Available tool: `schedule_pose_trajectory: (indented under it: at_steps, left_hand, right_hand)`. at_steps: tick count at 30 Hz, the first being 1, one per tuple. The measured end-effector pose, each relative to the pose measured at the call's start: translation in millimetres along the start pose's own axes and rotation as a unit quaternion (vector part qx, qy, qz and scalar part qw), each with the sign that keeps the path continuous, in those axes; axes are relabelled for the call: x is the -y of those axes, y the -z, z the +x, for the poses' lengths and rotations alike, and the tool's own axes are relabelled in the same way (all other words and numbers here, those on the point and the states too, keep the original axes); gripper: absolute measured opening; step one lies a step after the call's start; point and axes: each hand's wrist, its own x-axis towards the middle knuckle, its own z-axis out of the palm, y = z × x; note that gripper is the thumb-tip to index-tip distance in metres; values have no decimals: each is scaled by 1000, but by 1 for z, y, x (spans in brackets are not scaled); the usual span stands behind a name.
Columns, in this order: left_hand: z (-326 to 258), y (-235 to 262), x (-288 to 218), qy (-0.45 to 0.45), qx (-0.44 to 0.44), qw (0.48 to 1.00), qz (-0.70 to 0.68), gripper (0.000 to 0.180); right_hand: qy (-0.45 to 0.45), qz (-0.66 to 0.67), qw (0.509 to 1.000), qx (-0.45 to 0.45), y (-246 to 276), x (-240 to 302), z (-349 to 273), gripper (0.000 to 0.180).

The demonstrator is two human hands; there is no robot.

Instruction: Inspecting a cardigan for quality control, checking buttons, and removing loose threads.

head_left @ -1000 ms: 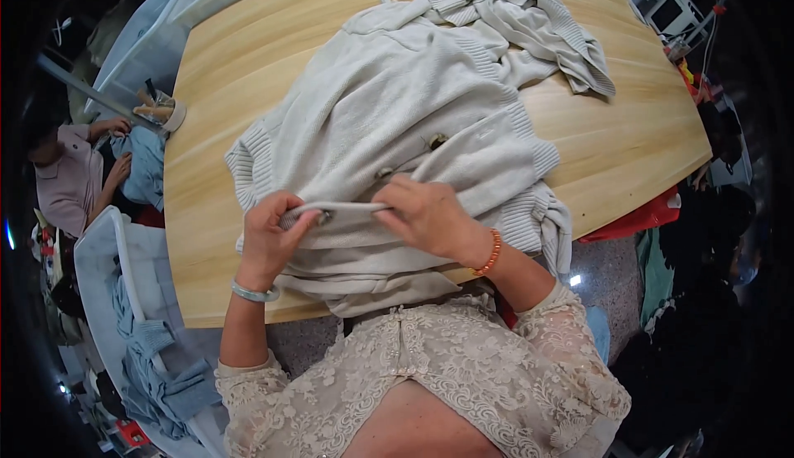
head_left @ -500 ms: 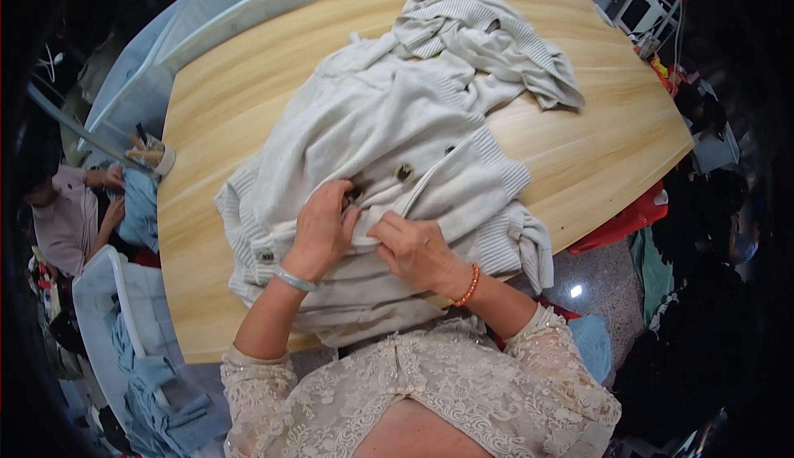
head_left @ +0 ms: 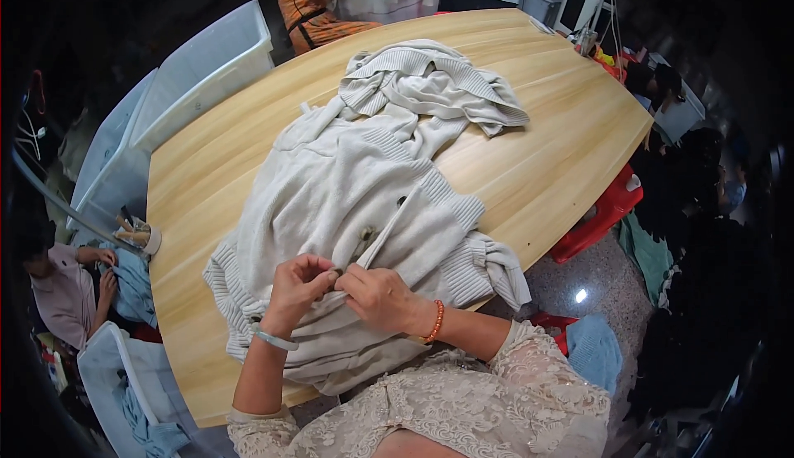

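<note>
A pale grey knitted cardigan (head_left: 314, 185) lies rumpled across the wooden table, its ribbed hem and cuffs folded about. My left hand (head_left: 291, 289) is closed, thumb and forefinger pinched at a dark button (head_left: 336, 271) that the fingertips partly hide. Right beside it, my right hand (head_left: 382, 301) grips the edge of the cardigan's front band, fingertips almost touching the left ones. Farther up the front, a mottled button (head_left: 366, 233) and a dark button (head_left: 402, 201) show along the band.
Pale plastic bins (head_left: 207, 69) stand along the table's left edge, with a small holder (head_left: 141, 236) of tools near it. A co-worker (head_left: 70, 284) handles blue knitwear at left; another person (head_left: 306, 3) sits beyond the far edge. A red stool (head_left: 600, 218) is at right.
The view has tilted up, so the far side shows more. My hands have drawn together, and my left fingers now pinch at the button beside the front band.
</note>
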Motion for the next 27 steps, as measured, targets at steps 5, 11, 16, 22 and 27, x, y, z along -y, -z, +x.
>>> schedule_pose_trajectory:
  at_steps: [5, 11, 16, 22, 27]
  left_hand:
    - [-6, 2, 6, -12, -8, 999, -29, 14]
    - [-11, 4, 7, -15, -8, 999, -48, 15]
    - [-10, 13, 16, -11, 2, 999, -45, 14]
    - [-26, 0, 9, -163, 20, 968, 191, 25]
    - [-21, -2, 20, -183, -20, 948, 260, 26]
  right_hand:
    - [-16, -28, 999, 1, 4, 2, 0, 50]
    - [-9, -41, 999, 23, 5, 1, -2, 56]
    - [0, -59, 998, 30, -6, -4, -5, 50]
    - [-15, -6, 996, 87, 0, -16, -3, 41]
    - [-51, 17, 985, 161, 8, -21, 0, 35]
